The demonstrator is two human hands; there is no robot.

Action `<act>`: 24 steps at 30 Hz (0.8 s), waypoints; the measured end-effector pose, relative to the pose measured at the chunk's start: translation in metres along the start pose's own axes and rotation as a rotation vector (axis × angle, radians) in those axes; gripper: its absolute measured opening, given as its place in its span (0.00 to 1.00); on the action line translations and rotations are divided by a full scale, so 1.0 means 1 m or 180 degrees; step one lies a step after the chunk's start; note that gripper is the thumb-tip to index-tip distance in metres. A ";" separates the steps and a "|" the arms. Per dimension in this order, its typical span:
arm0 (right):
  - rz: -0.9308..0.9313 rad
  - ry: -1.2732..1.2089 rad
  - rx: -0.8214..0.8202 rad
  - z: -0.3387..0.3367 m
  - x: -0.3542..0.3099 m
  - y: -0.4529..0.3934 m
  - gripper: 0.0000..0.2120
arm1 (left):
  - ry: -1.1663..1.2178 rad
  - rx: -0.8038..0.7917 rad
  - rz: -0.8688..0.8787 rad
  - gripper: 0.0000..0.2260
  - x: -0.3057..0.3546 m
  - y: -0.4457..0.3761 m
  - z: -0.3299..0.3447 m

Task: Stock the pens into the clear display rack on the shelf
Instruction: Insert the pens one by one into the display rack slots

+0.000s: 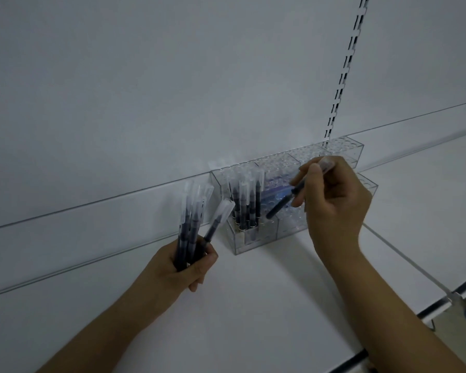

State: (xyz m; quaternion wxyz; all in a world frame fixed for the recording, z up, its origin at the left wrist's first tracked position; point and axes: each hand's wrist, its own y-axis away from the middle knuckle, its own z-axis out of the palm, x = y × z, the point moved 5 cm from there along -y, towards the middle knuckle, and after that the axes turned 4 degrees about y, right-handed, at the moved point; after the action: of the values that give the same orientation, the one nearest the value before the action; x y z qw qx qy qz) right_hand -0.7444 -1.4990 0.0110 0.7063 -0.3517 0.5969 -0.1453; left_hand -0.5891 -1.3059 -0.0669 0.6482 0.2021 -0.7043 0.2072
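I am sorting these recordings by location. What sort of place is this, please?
Probably a shop, at a retail shelving unit. A slotted metal upright runs up the white back panel, a clear plastic display rack with rows of holes stands on the white shelf, and dark pens with clear caps fill part of it.

White shelf [253, 305]: flat, broad, with a dark gap along its front edge at lower right. White back panel [145, 90]: plain, crossed by thin horizontal seams low down. Slotted metal upright [345, 74]: runs top to bottom at right, dark slots in a row. Clear plastic divider strip [414, 267]: lies diagonally across the shelf at right.
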 end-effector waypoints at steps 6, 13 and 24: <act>-0.0185 0.0718 -0.0497 0.014 0.002 0.000 0.10 | -0.0037 0.0023 0.0112 0.20 -0.001 -0.001 0.001; -0.0591 0.1741 -0.1301 0.034 0.011 0.001 0.22 | -0.0059 0.0013 0.0133 0.19 -0.002 -0.003 -0.001; -0.0779 0.2682 -0.1421 0.031 0.014 0.007 0.25 | -0.0019 -0.0044 0.0135 0.15 -0.002 -0.001 0.000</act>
State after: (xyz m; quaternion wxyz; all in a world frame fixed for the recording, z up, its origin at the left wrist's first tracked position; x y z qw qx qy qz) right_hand -0.7134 -1.4928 -0.0026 0.2885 -0.4727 0.8016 -0.2254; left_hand -0.5885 -1.3070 -0.0686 0.6429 0.1832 -0.7118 0.2154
